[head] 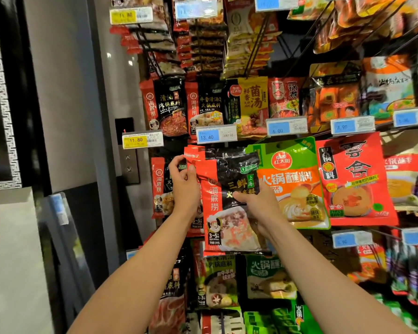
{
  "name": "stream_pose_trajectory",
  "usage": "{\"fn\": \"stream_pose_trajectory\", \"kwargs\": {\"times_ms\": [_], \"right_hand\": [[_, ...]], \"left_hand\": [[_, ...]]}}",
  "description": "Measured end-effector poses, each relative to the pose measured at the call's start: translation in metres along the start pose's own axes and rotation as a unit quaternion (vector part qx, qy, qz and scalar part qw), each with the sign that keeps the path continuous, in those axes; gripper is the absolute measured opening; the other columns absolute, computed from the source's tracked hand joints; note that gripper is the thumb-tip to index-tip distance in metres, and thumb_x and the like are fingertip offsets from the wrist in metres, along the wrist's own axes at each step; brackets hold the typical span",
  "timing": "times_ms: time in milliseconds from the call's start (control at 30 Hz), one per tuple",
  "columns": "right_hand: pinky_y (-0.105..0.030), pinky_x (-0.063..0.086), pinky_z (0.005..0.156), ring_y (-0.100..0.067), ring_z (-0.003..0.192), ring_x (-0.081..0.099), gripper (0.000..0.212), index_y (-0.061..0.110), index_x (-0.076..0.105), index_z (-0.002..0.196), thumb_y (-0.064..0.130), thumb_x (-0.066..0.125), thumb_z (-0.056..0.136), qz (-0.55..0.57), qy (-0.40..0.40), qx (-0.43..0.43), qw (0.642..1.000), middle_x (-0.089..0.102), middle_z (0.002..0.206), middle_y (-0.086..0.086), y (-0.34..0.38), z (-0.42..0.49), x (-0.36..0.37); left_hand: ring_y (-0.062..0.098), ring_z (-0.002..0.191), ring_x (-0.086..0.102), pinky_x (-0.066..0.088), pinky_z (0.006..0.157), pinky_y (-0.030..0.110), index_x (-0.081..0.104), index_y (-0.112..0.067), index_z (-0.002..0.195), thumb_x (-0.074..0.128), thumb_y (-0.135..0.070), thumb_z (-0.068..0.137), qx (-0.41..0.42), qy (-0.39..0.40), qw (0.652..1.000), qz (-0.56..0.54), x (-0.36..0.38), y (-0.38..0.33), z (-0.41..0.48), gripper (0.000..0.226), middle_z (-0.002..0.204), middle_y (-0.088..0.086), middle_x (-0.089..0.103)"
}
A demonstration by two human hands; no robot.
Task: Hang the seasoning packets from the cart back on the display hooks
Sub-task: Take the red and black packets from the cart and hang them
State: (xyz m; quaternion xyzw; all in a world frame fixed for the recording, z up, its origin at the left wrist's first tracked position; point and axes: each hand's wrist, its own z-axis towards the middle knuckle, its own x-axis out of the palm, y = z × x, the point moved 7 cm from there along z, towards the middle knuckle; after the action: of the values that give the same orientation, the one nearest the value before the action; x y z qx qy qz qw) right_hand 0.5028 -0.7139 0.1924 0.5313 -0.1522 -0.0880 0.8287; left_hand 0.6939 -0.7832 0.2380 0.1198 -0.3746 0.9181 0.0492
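Left hand (182,180) has a pinching grip on the packet's (229,208) top corner; right hand (256,203) clasps its middle, below a price tag (216,135).

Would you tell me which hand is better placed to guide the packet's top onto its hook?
Probably the left hand: it pinches the black and red packet at its top left corner, nearest the hanging edge. The right hand grips mid-packet, supporting it.

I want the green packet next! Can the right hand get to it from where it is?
Probably yes. The green packet hangs right beside the right hand with nothing in front of it. But that hand grips the black and red packet, so it must let go first.
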Motion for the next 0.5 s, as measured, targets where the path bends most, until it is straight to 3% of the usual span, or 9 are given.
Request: {"fn": "stream_pose_trajectory", "kwargs": {"times_ms": [67, 167, 300, 400, 500], "right_hand": [[-0.057, 0.060, 0.088, -0.027, 0.099, 0.074, 0.037, 0.025, 0.067, 0.113, 0.010, 0.080, 0.082, -0.014, -0.007, -0.019, 1.000, 0.077, 0.108, -0.002, 0.002, -0.002, -0.002], [-0.050, 0.060, 0.087, -0.023, 0.094, 0.074, 0.030, 0.026, 0.069, 0.103, 0.003, 0.076, 0.086, -0.037, -0.013, -0.037, 0.999, 0.077, 0.100, 0.000, 0.009, -0.006, -0.004], [-0.046, 0.061, 0.077, -0.026, 0.090, 0.075, 0.028, 0.023, 0.070, 0.099, -0.001, 0.074, 0.086, -0.034, -0.024, -0.042, 0.998, 0.078, 0.093, -0.002, 0.015, -0.006, -0.007], [-0.035, 0.055, 0.067, -0.024, 0.089, 0.074, 0.027, 0.020, 0.068, 0.104, -0.002, 0.073, 0.088, -0.012, -0.034, -0.035, 0.999, 0.077, 0.095, -0.002, 0.020, -0.006, -0.008], [-0.037, 0.058, 0.072, -0.022, 0.091, 0.073, 0.027, 0.018, 0.067, 0.105, -0.003, 0.072, 0.088, -0.008, -0.031, -0.031, 0.999, 0.076, 0.099, -0.002, 0.026, -0.004, -0.006]], "left_hand": [[0.023, 0.087, 0.069, 0.056, 0.078, 0.044, 0.046, -0.048, 0.122, 0.049, -0.024, 0.109, 0.015, -0.013, 1.000, 0.015, -0.001, -0.005, -0.003, 0.027, 0.106, 0.009, 0.072], [0.017, 0.102, 0.067, 0.057, 0.088, 0.047, 0.051, -0.044, 0.125, 0.044, -0.022, 0.110, 0.049, -0.016, 0.997, 0.060, -0.001, -0.014, -0.005, 0.028, 0.122, -0.005, 0.064], [0.038, 0.118, 0.064, 0.053, 0.098, 0.062, 0.056, -0.061, 0.120, 0.038, -0.032, 0.111, 0.031, 0.019, 0.995, 0.091, 0.003, -0.013, -0.005, 0.035, 0.135, -0.009, 0.062], [0.029, 0.132, 0.057, 0.049, 0.106, 0.060, 0.052, -0.068, 0.120, 0.037, -0.034, 0.110, 0.043, 0.022, 0.994, 0.095, 0.007, -0.018, 0.001, 0.039, 0.146, -0.011, 0.055], [0.035, 0.134, 0.055, 0.047, 0.107, 0.064, 0.053, -0.069, 0.122, 0.037, -0.033, 0.109, 0.030, 0.032, 0.995, 0.088, 0.013, -0.017, 0.009, 0.041, 0.148, -0.008, 0.055]]}}
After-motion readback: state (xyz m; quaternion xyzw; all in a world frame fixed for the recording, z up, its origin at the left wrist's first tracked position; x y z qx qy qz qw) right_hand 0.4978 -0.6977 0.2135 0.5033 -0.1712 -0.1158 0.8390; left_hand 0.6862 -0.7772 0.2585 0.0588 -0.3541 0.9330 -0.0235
